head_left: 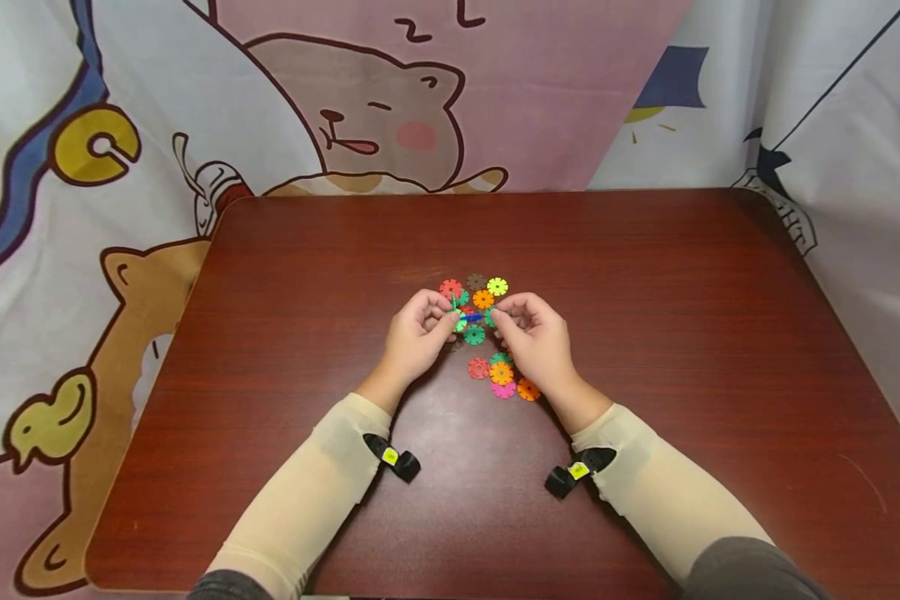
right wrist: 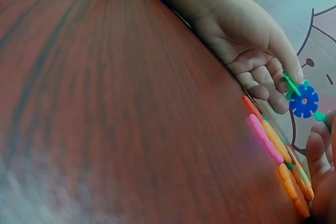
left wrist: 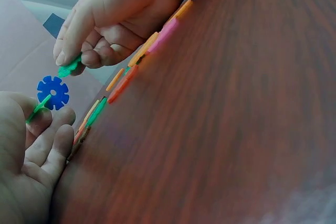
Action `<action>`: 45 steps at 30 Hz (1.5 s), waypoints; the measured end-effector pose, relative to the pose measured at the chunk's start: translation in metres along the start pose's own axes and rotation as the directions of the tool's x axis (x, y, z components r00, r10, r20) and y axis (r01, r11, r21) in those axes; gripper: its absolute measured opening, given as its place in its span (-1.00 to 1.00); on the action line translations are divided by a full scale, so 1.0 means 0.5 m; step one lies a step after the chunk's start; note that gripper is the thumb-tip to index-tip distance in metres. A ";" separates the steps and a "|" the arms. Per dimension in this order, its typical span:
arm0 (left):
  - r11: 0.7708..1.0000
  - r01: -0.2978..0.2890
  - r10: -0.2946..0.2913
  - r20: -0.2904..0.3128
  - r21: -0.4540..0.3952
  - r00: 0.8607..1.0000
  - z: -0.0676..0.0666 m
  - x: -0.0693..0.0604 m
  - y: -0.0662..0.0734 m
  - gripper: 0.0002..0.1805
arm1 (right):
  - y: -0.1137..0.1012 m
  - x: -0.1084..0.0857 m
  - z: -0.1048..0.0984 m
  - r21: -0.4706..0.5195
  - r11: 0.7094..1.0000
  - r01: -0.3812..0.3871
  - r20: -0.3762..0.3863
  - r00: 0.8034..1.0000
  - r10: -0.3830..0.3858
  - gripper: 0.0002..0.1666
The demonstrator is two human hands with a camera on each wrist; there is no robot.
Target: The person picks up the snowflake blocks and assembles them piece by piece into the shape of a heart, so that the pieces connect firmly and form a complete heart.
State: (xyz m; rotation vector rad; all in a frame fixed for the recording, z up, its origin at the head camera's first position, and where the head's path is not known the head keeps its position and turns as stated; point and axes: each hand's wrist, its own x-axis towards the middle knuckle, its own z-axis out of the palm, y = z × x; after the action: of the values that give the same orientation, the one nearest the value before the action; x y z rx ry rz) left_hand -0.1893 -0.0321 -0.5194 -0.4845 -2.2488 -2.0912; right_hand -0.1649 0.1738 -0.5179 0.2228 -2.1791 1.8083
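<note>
My left hand (head_left: 416,333) pinches a light green notched disc (left wrist: 39,107) between thumb and fingers. A blue notched disc (left wrist: 53,93) is slotted edge-on into that green one, held up off the table. Opposite it, my right hand (head_left: 537,342) pinches another green disc (left wrist: 69,67) by its edge. This green disc is close to the blue disc's rim; whether they touch I cannot tell. In the right wrist view a second green piece shows behind the blue disc (right wrist: 304,101), by the left fingertips.
Below and between the hands, several loose notched discs lie on the brown table (head_left: 307,275): a yellow disc (head_left: 497,287), a red disc (head_left: 478,368), a pink disc (head_left: 503,390) and an orange disc (head_left: 528,389) among them. A printed cloth (head_left: 555,100) hangs behind the table.
</note>
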 end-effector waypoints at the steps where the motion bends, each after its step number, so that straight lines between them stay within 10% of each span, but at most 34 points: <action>1: 1.000 0.002 -0.002 0.001 0.001 1.000 0.000 0.000 0.000 -0.88 | -0.002 0.000 0.000 0.022 0.999 -0.022 0.006 1.000 0.022 -0.87; 31: 0.990 0.066 -0.073 -0.054 -0.127 0.996 -0.004 0.005 -0.006 -0.84 | 0.000 -0.001 -0.005 0.174 0.978 -0.114 0.184 0.980 0.081 -0.48; 45: 0.978 0.074 -0.076 -0.003 -0.196 0.997 -0.009 0.004 -0.009 -0.85 | 0.006 0.006 -0.016 0.086 0.994 -0.064 0.191 0.981 0.047 -0.55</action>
State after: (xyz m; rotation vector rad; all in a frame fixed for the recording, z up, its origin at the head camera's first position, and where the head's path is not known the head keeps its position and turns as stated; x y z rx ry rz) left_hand -0.1932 -0.0364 -0.5230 -0.4001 -2.0972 -2.3606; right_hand -0.1676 0.1824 -0.5183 0.3710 -2.2492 1.9946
